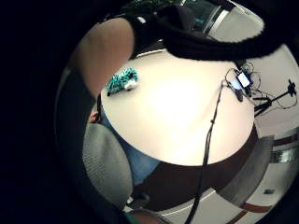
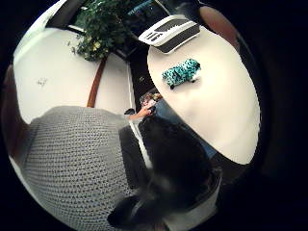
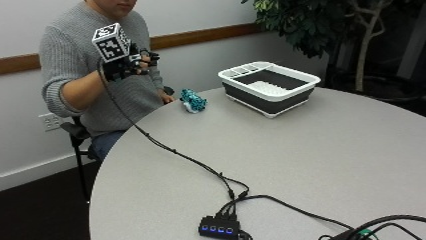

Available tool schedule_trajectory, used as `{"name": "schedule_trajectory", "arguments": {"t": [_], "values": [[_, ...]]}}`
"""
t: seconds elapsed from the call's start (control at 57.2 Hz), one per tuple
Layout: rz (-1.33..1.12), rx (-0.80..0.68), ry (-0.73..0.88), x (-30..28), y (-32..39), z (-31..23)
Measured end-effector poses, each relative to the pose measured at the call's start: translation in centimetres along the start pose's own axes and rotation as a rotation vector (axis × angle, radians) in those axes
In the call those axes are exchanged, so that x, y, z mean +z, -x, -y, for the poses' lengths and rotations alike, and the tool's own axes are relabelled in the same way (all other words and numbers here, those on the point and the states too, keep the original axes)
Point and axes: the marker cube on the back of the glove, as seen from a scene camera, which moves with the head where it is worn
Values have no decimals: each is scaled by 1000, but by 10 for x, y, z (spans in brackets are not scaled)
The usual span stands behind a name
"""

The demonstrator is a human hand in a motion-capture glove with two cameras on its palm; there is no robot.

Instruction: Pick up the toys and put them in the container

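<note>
Round and pale, the surface [image 3: 299, 150] fills most of the outside view, with a leafy plant [image 3: 313, 25] at upper right. One teal spotted toy [image 3: 193, 100] lies near the surface's far edge, left of centre frame, well apart from the white-rimmed container [image 3: 269, 86] just right of it. The gloved right hand [image 3: 128, 64] is raised at upper left, in front of the person's chest, grasping nothing; whether its fingers are spread or curled I cannot tell. Judged so, the pick-up has not begun: next the hand must descend onto the toy and close round it.
</note>
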Motion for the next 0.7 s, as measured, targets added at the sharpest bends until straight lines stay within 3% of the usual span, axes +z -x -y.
{"name": "schedule_trajectory", "arguments": {"t": [0.385,0.699], "values": [[31,-35,89,25,6,26],[-36,-280,164,91,68,178]]}}
